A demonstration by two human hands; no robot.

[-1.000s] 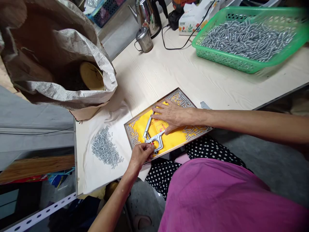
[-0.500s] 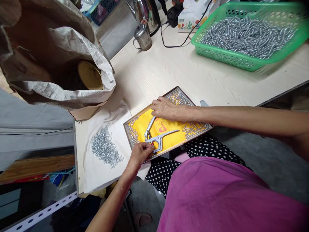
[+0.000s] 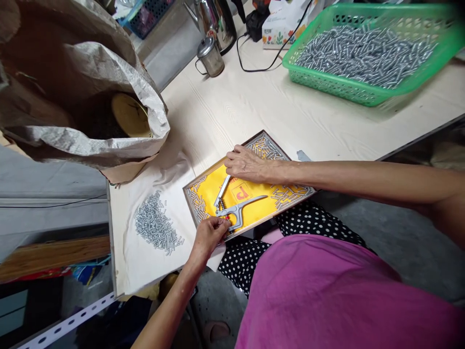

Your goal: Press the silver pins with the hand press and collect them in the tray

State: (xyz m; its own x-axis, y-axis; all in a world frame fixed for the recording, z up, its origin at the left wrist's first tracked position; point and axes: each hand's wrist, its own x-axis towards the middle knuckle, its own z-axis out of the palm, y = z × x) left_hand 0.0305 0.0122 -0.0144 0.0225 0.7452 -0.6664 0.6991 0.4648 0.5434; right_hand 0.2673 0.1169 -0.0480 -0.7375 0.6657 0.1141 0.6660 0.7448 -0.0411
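Note:
A framed tray (image 3: 186,188) with a yellow lining lies at the table's front edge, small silvery metal pins (image 3: 267,145) spread along its sides. On the lining rest grey spring-loaded pliers (image 3: 238,209), their handles spread wide. My right hand (image 3: 247,164) is closed over the end of the upper handle and hides it. At the jaw end, by a small red part, my left hand (image 3: 210,235) pinches with thumb and forefinger; what sits between the fingertips is too small to make out. Left of the tray, a pile of metal pins (image 3: 156,224) lies on white cloth.
A green basket (image 3: 334,89) full of metal pins stands at the back right. A large open sack (image 3: 134,145) with a yellow bowl (image 3: 129,115) inside stands at the left. Behind are a metal cup (image 3: 210,60), a kettle (image 3: 218,19) and a black cable (image 3: 254,71).
The whole view has shifted slightly, so the table things appear a little further left. Both hands keep their places on the pliers, with no clear change in grip.

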